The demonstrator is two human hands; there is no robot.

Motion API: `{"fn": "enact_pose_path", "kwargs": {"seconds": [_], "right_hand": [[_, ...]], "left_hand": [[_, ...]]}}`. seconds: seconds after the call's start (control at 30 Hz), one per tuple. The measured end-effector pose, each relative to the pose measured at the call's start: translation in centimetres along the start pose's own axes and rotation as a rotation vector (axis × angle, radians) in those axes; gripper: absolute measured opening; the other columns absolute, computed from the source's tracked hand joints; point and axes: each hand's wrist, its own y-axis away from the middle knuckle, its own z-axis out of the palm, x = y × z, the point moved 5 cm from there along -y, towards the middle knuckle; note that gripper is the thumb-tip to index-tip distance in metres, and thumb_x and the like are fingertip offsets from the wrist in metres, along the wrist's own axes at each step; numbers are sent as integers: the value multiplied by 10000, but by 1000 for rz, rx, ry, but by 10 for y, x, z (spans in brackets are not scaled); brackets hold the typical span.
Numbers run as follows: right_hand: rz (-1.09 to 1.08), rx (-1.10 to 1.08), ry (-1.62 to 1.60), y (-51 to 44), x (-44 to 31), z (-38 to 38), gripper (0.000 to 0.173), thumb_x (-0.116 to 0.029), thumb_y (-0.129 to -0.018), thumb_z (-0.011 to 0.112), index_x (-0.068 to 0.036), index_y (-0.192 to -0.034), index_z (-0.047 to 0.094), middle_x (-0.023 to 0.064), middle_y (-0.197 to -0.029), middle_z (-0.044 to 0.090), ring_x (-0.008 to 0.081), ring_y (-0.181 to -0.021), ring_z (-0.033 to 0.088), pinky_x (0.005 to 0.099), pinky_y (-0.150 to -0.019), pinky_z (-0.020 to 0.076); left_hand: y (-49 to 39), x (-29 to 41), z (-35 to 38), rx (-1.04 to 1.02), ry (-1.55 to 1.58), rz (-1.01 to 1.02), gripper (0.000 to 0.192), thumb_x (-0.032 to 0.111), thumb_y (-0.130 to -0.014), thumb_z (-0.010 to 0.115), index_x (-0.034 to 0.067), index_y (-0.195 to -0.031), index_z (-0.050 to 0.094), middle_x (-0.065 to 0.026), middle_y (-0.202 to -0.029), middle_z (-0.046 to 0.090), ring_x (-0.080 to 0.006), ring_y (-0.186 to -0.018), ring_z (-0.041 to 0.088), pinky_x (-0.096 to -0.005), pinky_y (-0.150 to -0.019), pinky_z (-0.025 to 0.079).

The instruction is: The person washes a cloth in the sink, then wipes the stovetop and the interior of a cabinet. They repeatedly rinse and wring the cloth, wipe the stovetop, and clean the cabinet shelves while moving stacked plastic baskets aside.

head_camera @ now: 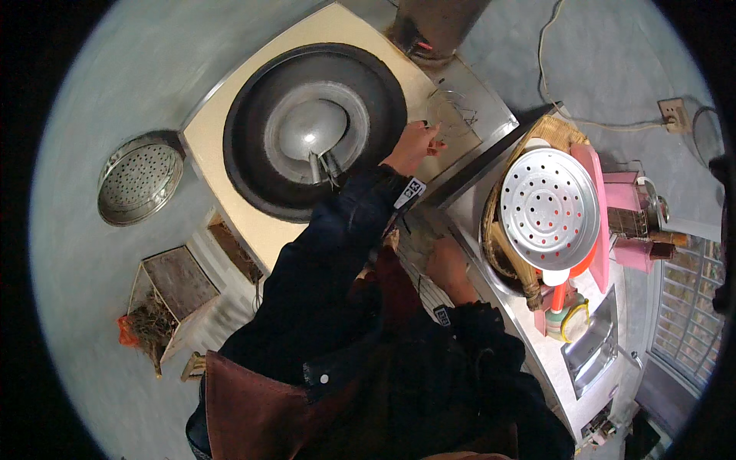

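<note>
My left hand (pixel 411 146) reaches over the right rim of a large dark wok (pixel 247 132), its fingers partly bent. Beside the fingertips is a thin wire stand (pixel 454 109) on the metal-topped end of the stove; whether they touch cannot be made out. In the wok sits a round metal ladle or lid-like bowl (pixel 313 129), with short handles at its lower edge. My right hand (pixel 448 267) hangs lower, next to the counter's edge, blurred, its fingers not clearly visible.
A perforated aluminium steamer tray (pixel 549 210) rests on wicker baskets (pixel 552 131) beside a pink board (pixel 595 230). Beyond is a steel sink (pixel 592 345). A second steamer tray (pixel 141 181) is at the left. A box of dry twigs (pixel 152 325) stands below it.
</note>
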Motion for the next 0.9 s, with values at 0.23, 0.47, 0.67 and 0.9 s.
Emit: {"fn": "enact_pose_path", "kwargs": {"seconds": [0.23, 0.47, 0.67, 0.9], "right_hand": [[-68, 19, -185, -5, -10, -39, 328, -98, -780, 613, 50, -1073, 619, 284, -1092, 609, 457, -1009, 581, 516, -856, 482], [-92, 10, -159, -19, -30, -39, 317, -5, -769, 564, 41, -1081, 599, 251, -1177, 586, 430, -1094, 558, 466, -941, 468], [-258, 309, -247, -46, -68, -77, 351, 13, -778, 534, 40, -1123, 594, 265, -1202, 567, 449, -1127, 527, 482, -980, 436], [-190, 599, -147, -99, -87, -117, 470, 24, -761, 522, 52, -1228, 562, 288, -1331, 464, 460, -1187, 430, 505, -1043, 345]], "left_hand": [[-47, -23, -1, 53, -57, -190, 197, 179, -1014, 500, -9, -969, 538, -99, -845, 584, -244, -735, 673, -332, -612, 507], [45, 39, -52, 53, 246, 61, 104, 66, -984, 506, -8, -990, 579, -93, -835, 623, -224, -733, 642, -362, -697, 547], [157, 68, -206, 582, 165, 147, 161, 69, -980, 475, -20, -944, 604, -120, -823, 662, -189, -651, 617, -270, -560, 491], [165, 15, -329, 676, 535, 193, 215, 104, -991, 458, -36, -888, 586, -185, -936, 670, -227, -701, 612, -296, -614, 508]]}}
